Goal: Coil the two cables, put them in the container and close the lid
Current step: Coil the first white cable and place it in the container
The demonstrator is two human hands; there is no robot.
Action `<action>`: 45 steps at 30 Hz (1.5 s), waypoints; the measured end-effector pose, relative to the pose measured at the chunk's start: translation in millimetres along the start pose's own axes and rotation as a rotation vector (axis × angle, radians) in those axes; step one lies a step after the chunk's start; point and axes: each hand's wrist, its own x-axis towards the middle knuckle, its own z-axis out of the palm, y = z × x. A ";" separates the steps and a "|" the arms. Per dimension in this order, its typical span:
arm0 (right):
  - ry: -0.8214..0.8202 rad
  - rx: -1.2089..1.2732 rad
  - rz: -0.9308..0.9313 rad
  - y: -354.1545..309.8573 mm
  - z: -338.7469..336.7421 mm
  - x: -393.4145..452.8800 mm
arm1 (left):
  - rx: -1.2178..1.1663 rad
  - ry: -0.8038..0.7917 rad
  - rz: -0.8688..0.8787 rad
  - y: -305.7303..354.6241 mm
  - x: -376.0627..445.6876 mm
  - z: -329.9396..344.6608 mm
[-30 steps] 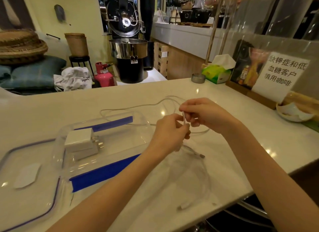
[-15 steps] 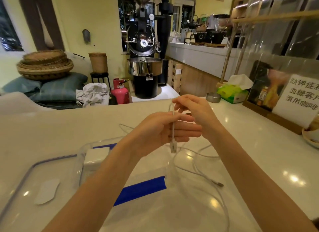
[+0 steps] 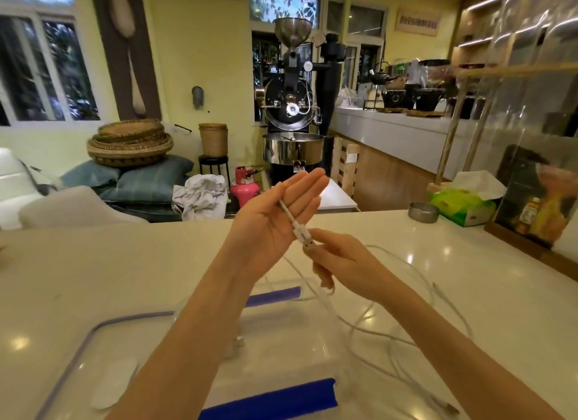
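Where fingers [image 3: 316, 250] pinch it, cable [image 3: 289, 214] runs thin, white.

Glossy pale stone-look countertop [image 3: 125, 272], smooth, with lamp glints. Clear smooth plastic container [image 3: 291, 351] with 2 matt blue clips [image 3: 275, 397]. Thin white cable [image 3: 406, 341], smooth plastic sheath. Polished steel roaster drum [image 3: 292, 147]. Rough woven baskets [image 3: 131, 144]. Crumpled white cloth [image 3: 203, 197].

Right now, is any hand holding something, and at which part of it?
The right hand pinches a white cable at its connector end. The cable lies across the open palm of the left hand, which does not grip it.
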 end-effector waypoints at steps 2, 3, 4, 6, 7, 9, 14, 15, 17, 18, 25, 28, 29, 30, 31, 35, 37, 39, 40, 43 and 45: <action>-0.073 -0.111 0.034 -6.2 2.3 -1.9 | 0.019 0.040 0.037 4.5 5.6 -6.8; -0.106 -0.175 0.043 -9.0 3.3 -3.8 | 0.021 0.065 0.050 7.0 9.7 -11.7; -0.135 -0.239 0.043 -10.9 4.9 -4.6 | 0.030 0.087 0.060 7.3 12.6 -16.5; -0.178 -0.367 0.043 -18.4 4.2 -8.0 | 0.076 0.121 0.065 4.7 15.4 -25.1; -0.196 -0.431 0.034 -23.8 2.3 -9.6 | 0.118 0.132 0.059 2.8 15.6 -28.2; -0.217 -0.540 0.005 -35.8 -3.5 -11.5 | 0.192 0.144 0.053 0.3 14.6 -29.9; -0.118 -0.714 -0.192 -58.9 -16.9 -13.4 | 0.689 0.115 0.052 -7.2 4.2 -21.4; -0.084 -0.719 -0.238 -61.9 -21.6 -12.2 | 0.820 0.102 0.028 -9.6 1.3 -19.4; -0.032 -0.673 -0.323 -63.6 -33.4 -8.0 | 0.974 0.025 -0.047 -12.9 -4.8 -12.3; -0.009 -0.625 -0.353 -62.6 -39.1 -5.8 | 0.961 -0.023 -0.090 -14.5 -8.0 -8.1; 0.108 -0.151 -0.310 -49.6 -50.0 3.7 | 0.506 -0.121 -0.288 -24.6 -17.6 3.2; 0.141 0.001 -0.236 -40.2 -51.5 6.3 | 0.357 -0.209 -0.328 -23.2 -23.1 4.7; 0.138 0.075 -0.197 -35.3 -51.0 6.7 | 0.285 -0.241 -0.330 -21.7 -24.3 4.4; 0.132 0.159 -0.150 -29.7 -49.5 6.6 | 0.221 -0.271 -0.325 -20.0 -24.7 4.3; 0.119 0.244 -0.103 -24.1 -47.1 6.3 | 0.171 -0.292 -0.315 -18.5 -24.5 4.4; -0.017 0.422 0.057 -10.2 -32.3 0.8 | 0.107 -0.287 -0.227 -9.6 -21.6 7.5; -0.074 0.402 0.105 -11.0 -27.1 -3.3 | 0.053 -0.240 -0.194 -5.0 -19.1 9.3; -0.083 0.302 0.126 -15.9 -22.6 -6.8 | 0.013 -0.151 -0.171 -2.9 -15.3 12.1; -0.068 0.231 0.135 -18.5 -20.2 -8.2 | 0.005 -0.096 -0.163 -2.7 -13.1 13.1; -0.055 0.075 0.149 -24.9 -13.7 -11.9 | -0.043 0.012 -0.159 -2.5 -6.1 12.8; -0.075 -0.040 0.150 -29.8 -9.7 -14.6 | -0.047 0.051 -0.152 -3.1 -1.7 11.6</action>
